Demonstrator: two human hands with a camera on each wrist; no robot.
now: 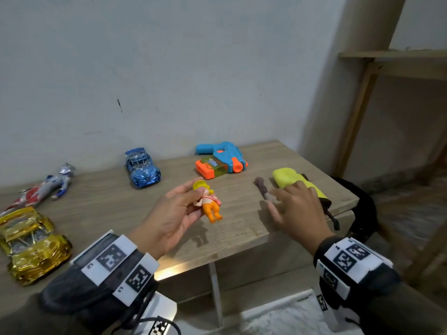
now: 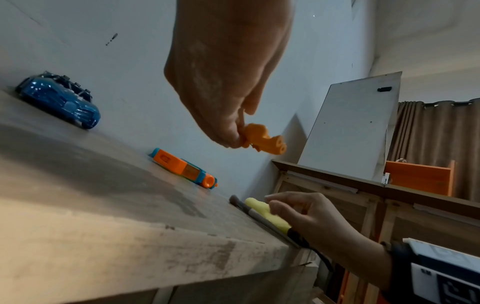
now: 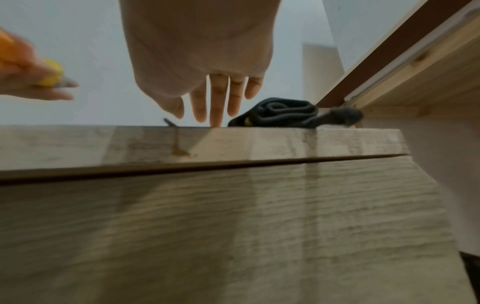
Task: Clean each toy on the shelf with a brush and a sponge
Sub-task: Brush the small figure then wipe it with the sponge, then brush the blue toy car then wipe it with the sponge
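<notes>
Head view: small plastic doll [image 1: 210, 201] — yellow cap, pink top, orange legs — pinched in the left hand [image 1: 174, 213], above the pale wooden shelf [image 1: 116, 209]. Right hand [image 1: 296, 209] spread, empty, over the dark-tipped brush [image 1: 262, 188], just beside the yellow sponge [image 1: 294, 178].

Left wrist view: orange legs [image 2: 265, 140] jutting from curled fingertips.

Right wrist view: straight fingers [image 3: 217, 100] pointing down — middle one reaching the shelf edge.

Not much legible. Left wrist band [image 1: 118, 267]: small "L" printed by the black-and-white square code markers. Toy water gun [image 1: 221, 160]: blue label on its clear tank has lettering, too blurred to read. No other text, nos. or brands readable.
</notes>
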